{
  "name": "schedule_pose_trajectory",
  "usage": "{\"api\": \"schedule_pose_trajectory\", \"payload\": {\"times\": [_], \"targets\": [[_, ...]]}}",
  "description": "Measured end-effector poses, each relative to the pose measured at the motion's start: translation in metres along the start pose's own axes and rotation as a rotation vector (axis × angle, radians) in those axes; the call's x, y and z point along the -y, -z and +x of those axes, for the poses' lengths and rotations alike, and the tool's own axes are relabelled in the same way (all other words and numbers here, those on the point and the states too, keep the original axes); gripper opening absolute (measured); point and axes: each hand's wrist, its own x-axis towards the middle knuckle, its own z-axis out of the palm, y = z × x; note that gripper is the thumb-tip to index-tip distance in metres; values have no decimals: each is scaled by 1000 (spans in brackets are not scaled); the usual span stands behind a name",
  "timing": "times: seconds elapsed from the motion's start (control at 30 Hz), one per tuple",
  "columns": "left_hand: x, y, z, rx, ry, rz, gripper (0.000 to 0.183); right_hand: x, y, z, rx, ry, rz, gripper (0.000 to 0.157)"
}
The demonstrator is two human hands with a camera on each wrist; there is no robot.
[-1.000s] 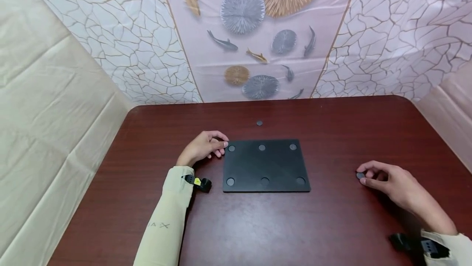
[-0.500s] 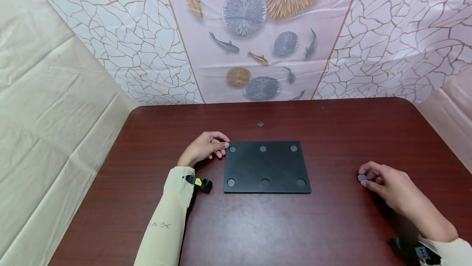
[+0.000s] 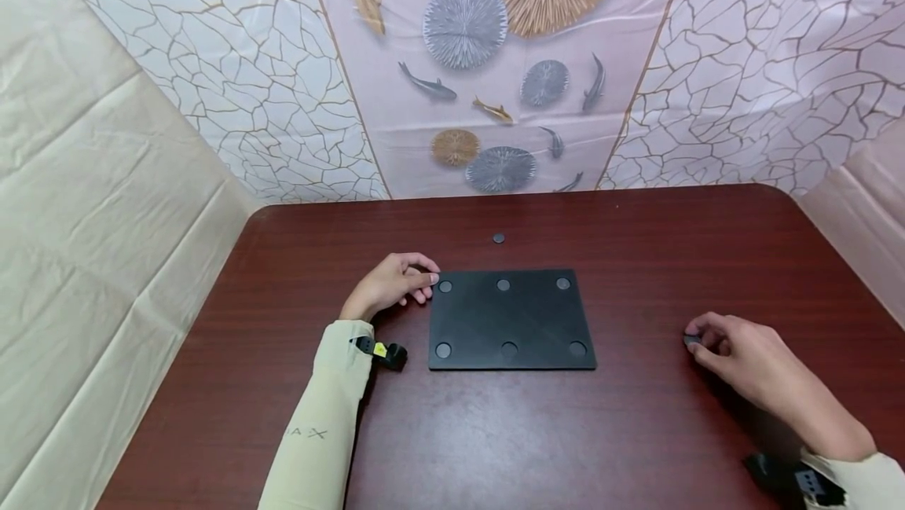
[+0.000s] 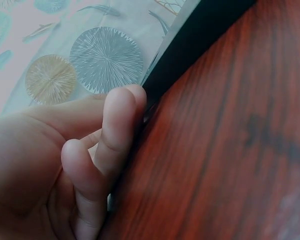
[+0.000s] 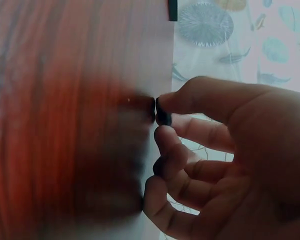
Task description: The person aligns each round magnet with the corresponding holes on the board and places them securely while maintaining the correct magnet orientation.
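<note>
One small dark disc (image 3: 690, 339) in the right grip (image 3: 745, 357), pinched between thumb and fingertip at the right of the worktop (image 3: 566, 439). The gap is only as wide as the disc; the remaining fingers are curled. Right wrist view: disc edge-on, close above the worktop surface; contact with it cannot be told. A further dark patch shows beside a lower fingertip, shadow or object unclear.

Left grip (image 3: 389, 284): thumb and index finger at the far left corner of a black board (image 3: 507, 317), holding it there, other fingers curled beside the edge. The left wrist view agrees: fingertips against the board's end, knuckles low over the wood.

Board lies flat near the middle of the worktop, well apart from the right grip. Six round spots on it, three along the far edge, three along the near edge; whether each is a disc or a recess cannot be told at this size. Beyond the far edge, near its middle spot, a loose disc (image 3: 499, 238) lies on the wood.

Farther out: light sleeves (image 3: 311, 431) on both arms, black wrist device (image 3: 382, 353) on each; printed backdrop (image 3: 467, 23) behind the worktop, plain pale cloth (image 3: 92, 258) to the left.
</note>
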Motion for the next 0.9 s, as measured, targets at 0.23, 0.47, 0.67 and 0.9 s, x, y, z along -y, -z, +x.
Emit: {"api": "schedule_pose_trajectory", "payload": {"times": [0.23,0.47,0.67,0.9], "targets": [[-2,-1,1,5,-3,7,19,3,-2,-3,-20,-37,41,11],[-1,0,1,6,5,0,18,4,-5,-5,-40,60,48,15],[2,1,1,1,-3,-2,19,5,-5,-2,-58,114,10,16],[1,0,1,5,5,1,19,4,-7,-4,-80,145,4,21]]}}
